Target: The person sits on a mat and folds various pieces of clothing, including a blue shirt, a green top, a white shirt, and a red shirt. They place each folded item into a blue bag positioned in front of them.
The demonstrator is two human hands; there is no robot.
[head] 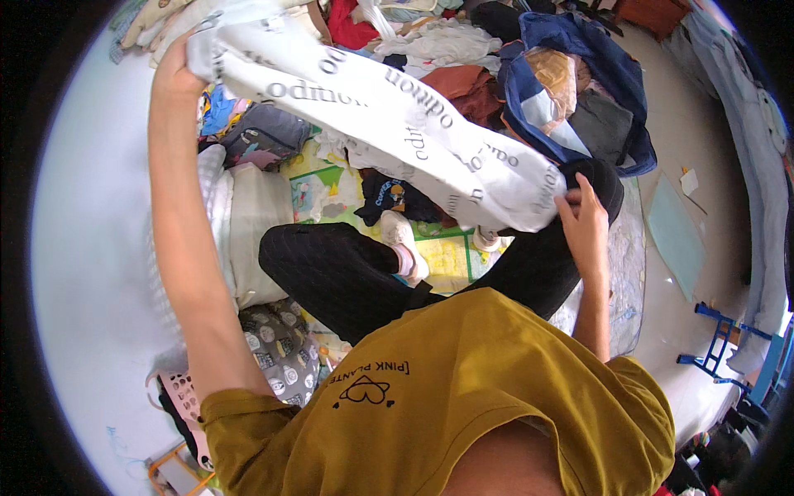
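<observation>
A white cloth with dark printed lettering (403, 118) stretches slantwise in front of me, between both hands. My left hand (181, 69) grips its upper left end, raised high, with the fingers mostly hidden from view. At the lower right end, my right hand (582, 204) pinches the cloth's edge between thumb and fingers, above my knee. Below the cloth, a black garment with a printed picture (394, 193) lies on the patterned play mat (443, 260). My legs in black trousers (329, 260) are bent on either side of the mat.
A blue bag (515, 93) holding folded clothes stands at the upper right, beside a reddish-brown garment (462, 90). Heaped white clothes (434, 43) lie further off. To the left are a dark grey bag (267, 133) and a cream cushion (260, 232). A blue metal frame (722, 341) stands right.
</observation>
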